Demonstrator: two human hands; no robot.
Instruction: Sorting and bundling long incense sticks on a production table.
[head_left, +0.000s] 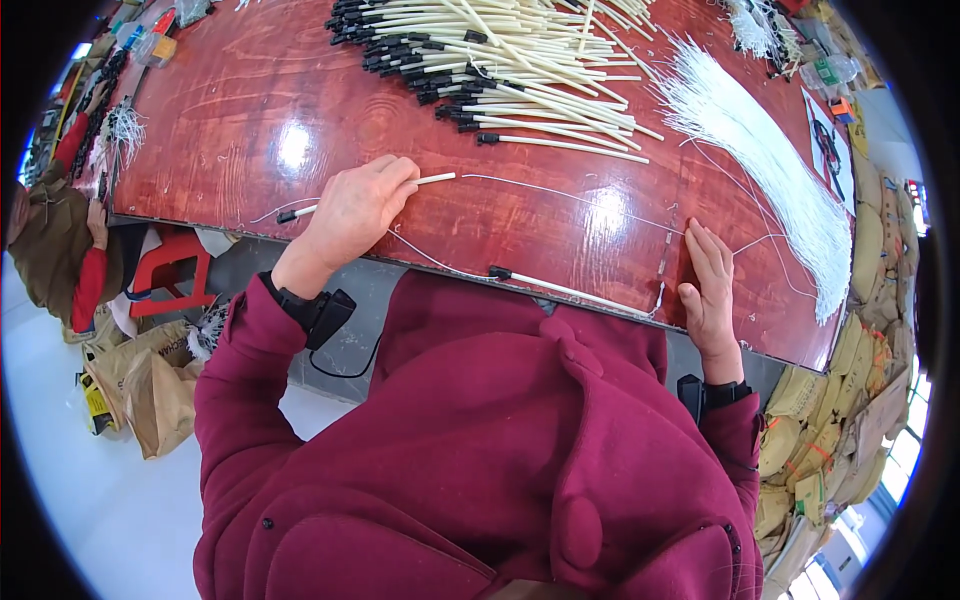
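Maroon coat (470, 420) was seen nearest. Cream rod (436, 179) was gripped in left hand (362, 205) over red table (225, 130), near left; right hand (708, 285) was laid right, fingers together. Tan bag (160, 350), left, was printed.

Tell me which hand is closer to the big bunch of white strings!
The right. The right hand is on the table, just left of the white strings; the left hand is much farther left, holding a cream tube.

Near the bench's (250, 120) left end stand a red stool (152, 262) and a brown paper bag (160, 405); stacked sacks (797, 392) line its right.
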